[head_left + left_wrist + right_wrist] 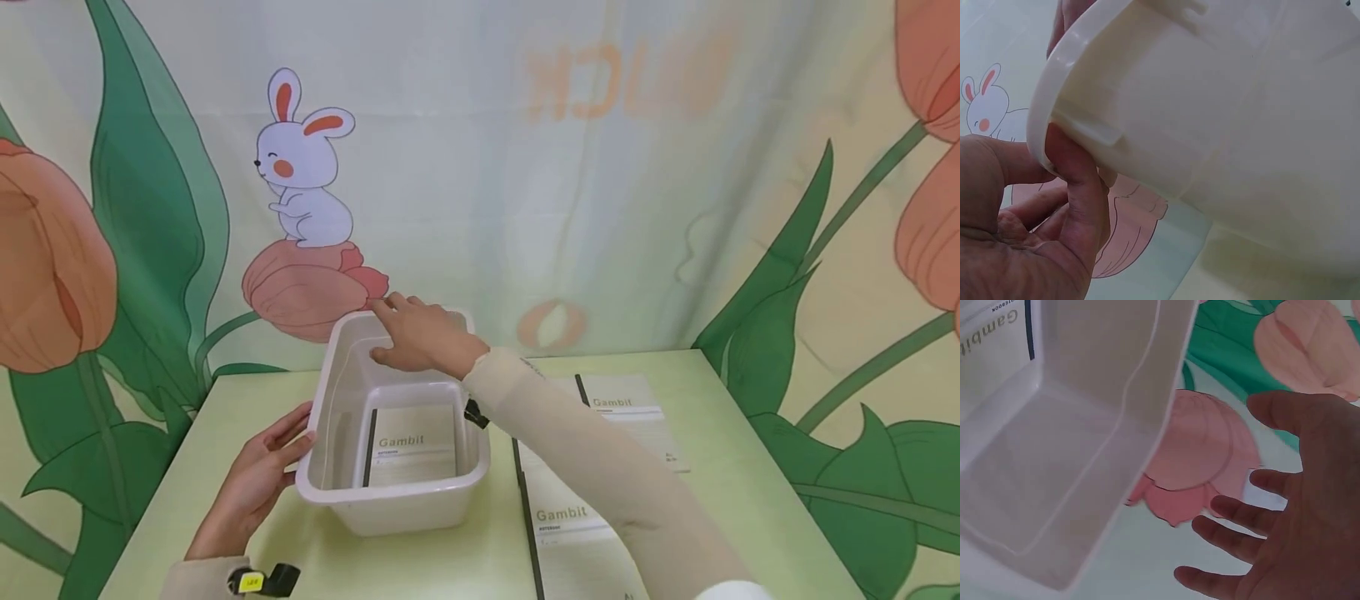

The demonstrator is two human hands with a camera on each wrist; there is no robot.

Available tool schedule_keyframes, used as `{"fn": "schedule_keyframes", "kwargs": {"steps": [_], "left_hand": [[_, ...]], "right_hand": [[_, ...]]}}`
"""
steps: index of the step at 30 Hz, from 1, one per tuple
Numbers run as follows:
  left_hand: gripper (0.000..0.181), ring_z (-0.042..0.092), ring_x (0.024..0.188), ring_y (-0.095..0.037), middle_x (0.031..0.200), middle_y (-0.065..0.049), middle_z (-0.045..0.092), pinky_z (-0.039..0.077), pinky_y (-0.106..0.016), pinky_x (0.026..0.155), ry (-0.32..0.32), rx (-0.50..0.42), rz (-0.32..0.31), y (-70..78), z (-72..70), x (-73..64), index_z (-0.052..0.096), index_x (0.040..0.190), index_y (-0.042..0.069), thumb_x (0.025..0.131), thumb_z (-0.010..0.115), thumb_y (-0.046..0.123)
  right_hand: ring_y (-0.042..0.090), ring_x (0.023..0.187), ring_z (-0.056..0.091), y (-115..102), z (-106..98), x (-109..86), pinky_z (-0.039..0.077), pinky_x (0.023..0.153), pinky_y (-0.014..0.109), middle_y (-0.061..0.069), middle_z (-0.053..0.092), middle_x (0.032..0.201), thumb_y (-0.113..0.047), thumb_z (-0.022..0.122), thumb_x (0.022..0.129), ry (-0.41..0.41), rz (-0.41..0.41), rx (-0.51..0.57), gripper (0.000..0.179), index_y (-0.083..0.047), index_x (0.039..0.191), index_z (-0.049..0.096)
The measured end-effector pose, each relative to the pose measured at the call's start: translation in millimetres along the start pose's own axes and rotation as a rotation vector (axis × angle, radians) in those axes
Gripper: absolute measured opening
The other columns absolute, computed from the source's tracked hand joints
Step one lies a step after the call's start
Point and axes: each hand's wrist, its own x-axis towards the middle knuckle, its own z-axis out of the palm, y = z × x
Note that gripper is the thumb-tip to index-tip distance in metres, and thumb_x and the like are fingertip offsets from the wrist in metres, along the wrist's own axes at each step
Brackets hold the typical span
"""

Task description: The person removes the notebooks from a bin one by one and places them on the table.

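A white plastic bin [397, 494] is at the centre left of the head view, its opening facing up toward me. Inside lies a notebook [415, 442] with a dark spine strip and "Gambit" on its cover. My left hand [258, 471] grips the bin's left rim, and in the left wrist view its fingers [1075, 165] curl around the rim edge. Over the far end of the bin is my right hand [423, 333], fingers spread and holding nothing. The right wrist view shows that hand [1300, 519] apart from the bin wall [1110, 462].
Right of the bin, more Gambit notebooks lie on the pale green table [750, 517]: a near one [577, 550] and a far one [637, 425], partly hidden by my right sleeve [600, 467]. A printed curtain [465, 183] with a rabbit and tulips hangs behind the table.
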Motion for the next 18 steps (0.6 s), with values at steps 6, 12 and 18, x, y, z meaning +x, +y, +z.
{"fn": "schedule_keyframes", "kwargs": {"steps": [6,12,18], "left_hand": [[0.062,0.041,0.139,-0.026,0.164,-0.006,0.025,0.054,-0.032,0.093,0.009,0.007,0.026,3.3,0.6,0.9,0.022,0.158,0.024,0.103,0.051,0.030],[0.063,0.042,0.137,-0.024,0.163,-0.006,0.026,0.054,-0.030,0.090,0.015,0.004,0.009,2.0,0.4,-0.6,0.022,0.158,0.023,0.102,0.052,0.028],[0.063,0.040,0.140,-0.028,0.163,-0.007,0.026,0.054,-0.031,0.091,0.018,-0.011,0.012,0.6,2.2,-1.7,0.023,0.158,0.022,0.102,0.052,0.028]], "right_hand": [[0.021,0.142,0.041,-6,30,32.5,0.040,0.112,0.039,0.003,0.034,0.159,-0.047,0.057,0.093,-0.138,0.091,0.069,0.072,-0.028,0.155,0.027],[0.015,0.131,0.050,-3,82,49.8,0.043,0.108,0.036,-0.003,0.048,0.150,-0.047,0.060,0.091,-0.252,0.144,0.092,0.068,-0.030,0.152,0.035],[0.012,0.140,0.041,1,124,55.3,0.037,0.113,0.033,-0.009,0.044,0.154,-0.045,0.064,0.088,-0.400,0.250,0.174,0.069,-0.031,0.151,0.039]]}}
